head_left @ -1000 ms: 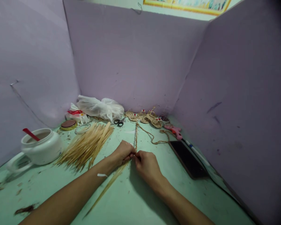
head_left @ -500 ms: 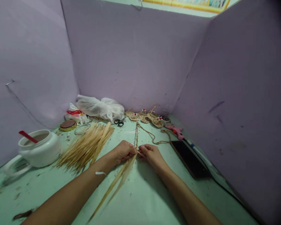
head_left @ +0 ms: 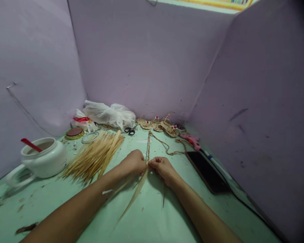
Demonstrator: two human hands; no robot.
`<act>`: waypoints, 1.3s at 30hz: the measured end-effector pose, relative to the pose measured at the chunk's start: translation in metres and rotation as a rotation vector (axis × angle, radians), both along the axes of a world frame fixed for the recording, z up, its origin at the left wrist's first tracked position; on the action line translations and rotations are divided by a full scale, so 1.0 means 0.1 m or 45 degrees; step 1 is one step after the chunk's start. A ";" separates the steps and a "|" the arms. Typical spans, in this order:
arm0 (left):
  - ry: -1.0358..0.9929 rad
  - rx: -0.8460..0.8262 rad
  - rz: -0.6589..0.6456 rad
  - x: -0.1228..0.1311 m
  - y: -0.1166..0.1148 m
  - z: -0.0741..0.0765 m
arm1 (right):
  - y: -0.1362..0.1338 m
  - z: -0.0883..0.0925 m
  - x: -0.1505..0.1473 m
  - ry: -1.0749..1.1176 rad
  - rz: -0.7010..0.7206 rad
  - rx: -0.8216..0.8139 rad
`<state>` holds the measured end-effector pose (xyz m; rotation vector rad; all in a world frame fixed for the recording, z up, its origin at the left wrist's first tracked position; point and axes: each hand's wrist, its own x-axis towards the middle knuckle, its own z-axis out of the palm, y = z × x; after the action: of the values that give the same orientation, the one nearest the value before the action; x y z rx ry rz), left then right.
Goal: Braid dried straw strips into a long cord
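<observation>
A thin braid (head_left: 149,147) of dried plant fibre runs straight away from me along the green table, then bends back to the right as a loose cord. At its near end my left hand (head_left: 136,162) is closed on the straw strands, knuckles up. My right hand (head_left: 162,166) pinches the same end from the other side, thumb and forefinger together. Loose straw strands (head_left: 136,194) fan out toward me below the hands, one to the left, one in the middle and a short one under the right hand. The fingertips partly hide the crossing of the strands.
Left of my hands lies a bundle of straw strips (head_left: 95,157), beside a white pot (head_left: 47,162) with a red handle in it. Behind are scissors (head_left: 130,131), a plastic bag (head_left: 111,114) and woven slippers (head_left: 157,125). A pink glue gun (head_left: 191,140) and a phone (head_left: 207,172) lie right.
The loose strands have spread apart: one now hangs under my right hand, another points left beneath my left wrist. My left hand has turned knuckles up. The view has shifted slightly.
</observation>
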<state>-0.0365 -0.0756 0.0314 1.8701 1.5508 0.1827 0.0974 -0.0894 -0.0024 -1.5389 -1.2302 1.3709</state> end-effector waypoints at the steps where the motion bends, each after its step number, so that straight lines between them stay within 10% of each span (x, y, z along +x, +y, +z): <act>1: 0.083 0.063 0.027 0.04 -0.07 0.02 | -0.01 0.00 0.00 0.009 0.001 0.011; 7: 0.157 0.444 0.048 0.34 -0.47 -0.05 | -0.04 -0.03 0.00 0.134 -0.053 0.072; 13: -0.111 0.319 0.058 0.13 -0.17 0.11 | -0.03 -0.03 0.05 0.290 -0.014 -0.011; 16: -0.425 -0.062 0.282 0.04 0.01 0.14 | -0.01 -0.03 0.07 0.354 0.042 -0.022; 21: -0.771 -0.727 0.178 0.08 0.09 -0.04 | 0.00 -0.06 0.09 0.428 0.136 0.035; 34: -0.486 -0.341 0.250 0.15 0.07 -0.03 | 0.05 -0.03 0.18 -0.582 0.314 0.602; 39: -0.546 -0.264 0.347 0.23 0.00 -0.04 | -0.12 0.13 0.14 -0.861 0.143 0.454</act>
<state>-0.0138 -0.0756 0.0272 1.3475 1.4504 0.4924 0.1119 -0.1009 0.0106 -1.7401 -1.8684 0.6323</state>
